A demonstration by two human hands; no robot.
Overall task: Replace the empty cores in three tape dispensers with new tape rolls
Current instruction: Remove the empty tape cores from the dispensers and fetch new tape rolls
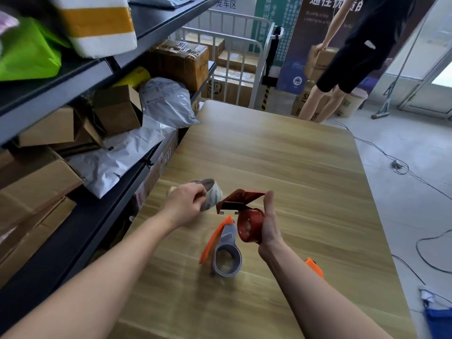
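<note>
My left hand grips a clear tape roll a little above the wooden table. Just to its right, my right hand holds a red tape dispenser with its flap swung up and its round hub facing me. A grey and orange tape dispenser lies on the table below both hands, its ring showing no tape. Behind my right forearm, the orange tip of another dispenser sticks out; the rest of it is hidden.
Dark shelves packed with cardboard boxes and grey mailer bags run along the table's left side. A person holding a box stands beyond the far end, near a white cage trolley. Cables trail on the floor to the right.
</note>
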